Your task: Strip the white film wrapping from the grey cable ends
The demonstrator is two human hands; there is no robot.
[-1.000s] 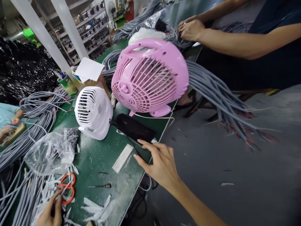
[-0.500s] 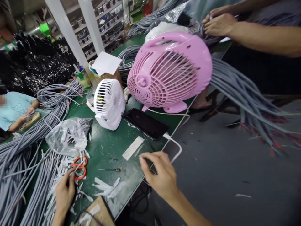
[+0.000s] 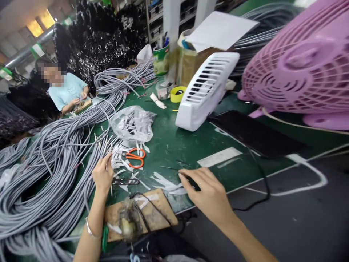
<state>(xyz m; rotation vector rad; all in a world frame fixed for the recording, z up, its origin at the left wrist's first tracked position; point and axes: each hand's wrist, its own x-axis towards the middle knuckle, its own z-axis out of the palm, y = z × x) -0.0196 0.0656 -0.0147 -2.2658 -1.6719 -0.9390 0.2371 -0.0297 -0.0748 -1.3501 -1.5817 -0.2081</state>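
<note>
My left hand [image 3: 103,174] is closed in a pinch at the stripped ends of the grey cables [image 3: 62,156]; what lies between its fingertips is too small to make out. Orange-handled scissors [image 3: 136,158] lie just right of it, with dark thread snips [image 3: 125,181] below them. Over the green table, my right hand [image 3: 205,191] has thumb and forefinger closed at the handle end of a thin needle-like metal tool [image 3: 168,167]. The tool's slim shaft points left. White strips [image 3: 167,183] lie below this tool.
A wooden board [image 3: 163,209] with a blurred device sits at the near edge. Behind are a plastic bag [image 3: 133,123], yellow tape roll [image 3: 177,94], white fan [image 3: 205,91], phone [image 3: 256,134] and pink fan [image 3: 297,72]. A co-worker [image 3: 67,89] sits at far left.
The view has swung left, so the fans and phone appear further right. My right hand has come from beyond the table edge to the needle-like tool. My left hand stays at the cable ends.
</note>
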